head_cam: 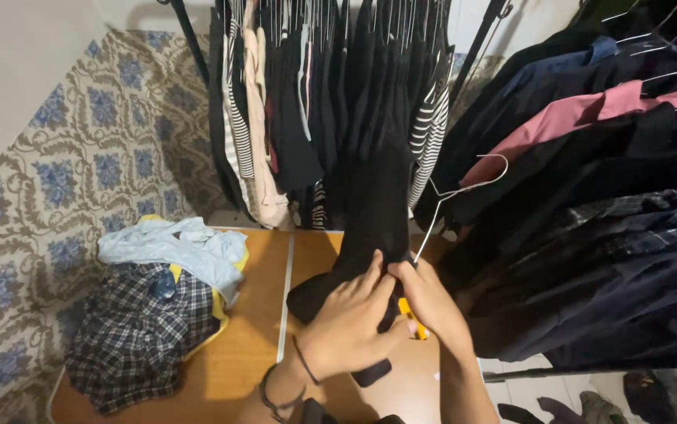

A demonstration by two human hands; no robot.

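A long black garment (pixel 374 196) hangs down to the wooden surface (pixel 256 314) in front of me. My left hand (pixel 346 322) lies on its lower part, fingers gripping the cloth. My right hand (pixel 428 298) pinches the same garment together with the end of a thin white wire hanger (pixel 464 188), whose hook points up to the right. A small yellow object (pixel 413 318) shows between my hands, mostly hidden. Dark bands circle my left wrist.
A pile of clothes (pixel 158 306), light blue, yellow and black-and-white plaid, lies on the left of the wooden surface. A rail of dark and striped clothes (pixel 322 102) hangs behind. More dark, pink and plaid shirts (pixel 589 196) hang at right. Patterned blue tiled wall at left.
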